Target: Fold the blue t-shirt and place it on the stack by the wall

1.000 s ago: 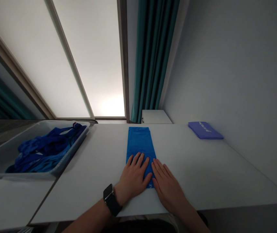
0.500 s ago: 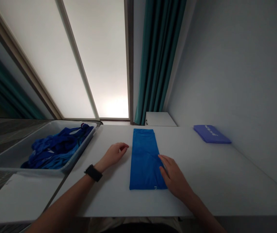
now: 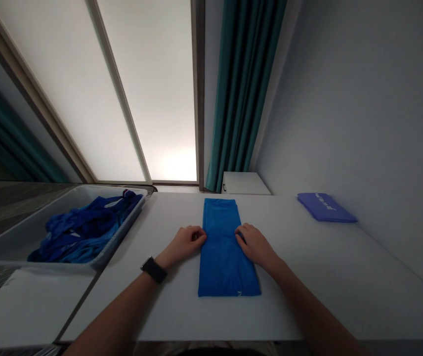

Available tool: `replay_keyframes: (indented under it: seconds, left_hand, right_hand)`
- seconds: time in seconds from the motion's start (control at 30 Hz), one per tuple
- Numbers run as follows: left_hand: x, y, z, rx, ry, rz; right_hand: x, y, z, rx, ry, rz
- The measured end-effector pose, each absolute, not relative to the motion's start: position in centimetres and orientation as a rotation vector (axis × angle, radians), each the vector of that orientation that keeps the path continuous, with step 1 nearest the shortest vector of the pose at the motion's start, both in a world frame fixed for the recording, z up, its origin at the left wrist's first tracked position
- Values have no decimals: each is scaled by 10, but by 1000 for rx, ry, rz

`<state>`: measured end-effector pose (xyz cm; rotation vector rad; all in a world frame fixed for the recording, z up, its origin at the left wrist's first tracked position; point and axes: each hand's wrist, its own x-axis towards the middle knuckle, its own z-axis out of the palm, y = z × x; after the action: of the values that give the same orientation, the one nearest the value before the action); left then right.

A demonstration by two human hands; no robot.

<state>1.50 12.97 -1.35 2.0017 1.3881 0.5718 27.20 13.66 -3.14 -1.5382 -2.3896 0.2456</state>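
Observation:
A folded blue garment (image 3: 221,267) lies flat as a long strip on the white table, with small pale lettering near its front edge. My left hand (image 3: 187,242), below a wrist with a black watch (image 3: 154,270), has its thumb and fingers closed on the garment's left edge, about midway along. Opposite it, my right hand (image 3: 256,244) pinches the right edge with bent fingers. The fingertips partly cover the cloth's edges there.
At the left stands a pale plastic bin (image 3: 120,247) with crumpled blue clothes (image 3: 81,230) in it. A folded purple garment (image 3: 326,206) with white lettering lies at the right, near the wall. A white cabinet (image 3: 246,183) stands beyond the table (image 3: 159,316).
My left hand has moved right to the garment's left edge. My right hand has shifted up along the right edge, and its fingers have curled in.

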Motion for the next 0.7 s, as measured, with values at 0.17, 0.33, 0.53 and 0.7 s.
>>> replay_keyframes:
  seconds: [0.17,0.33,0.53,0.7]
  left_hand:
    - [18,127,-15,2041,1371,593]
    - [17,128,-25,2066,1332,658]
    - [18,128,-29,2083,1331,773]
    - [21,129,-28,2065,1353,821]
  right_hand:
    - [273,127,-31,-1557,-2383,252]
    - [276,127,-37,-1520,-2365,375]
    - [276,126,-36,-1505,-2338,388]
    - [276,126,-33,-1496,-2277,309]
